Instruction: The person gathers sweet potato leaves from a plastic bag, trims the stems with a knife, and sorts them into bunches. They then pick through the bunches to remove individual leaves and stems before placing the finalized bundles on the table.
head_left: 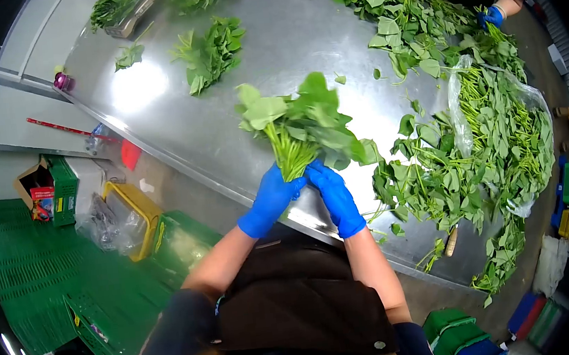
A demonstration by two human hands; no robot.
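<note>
My left hand (271,198), in a blue glove, is closed around the lower stems of a bunch of leafy greens (295,150). The leaves fan out upward, away from me, over the metal table (184,129). My right hand (332,193), also gloved in blue, presses against the right side of the same stems near their cut ends. Its fingertips are partly hidden behind the bunch. To the right lies a large heap of greens (435,177), partly in a clear plastic bag (459,109).
Smaller bunches (210,56) lie at the far left of the table. A wooden handle (451,242) rests near the right front edge. At the top right, another person's gloved hand (491,17) touches greens. Green crates (106,318) and a yellow crate (136,212) stand left.
</note>
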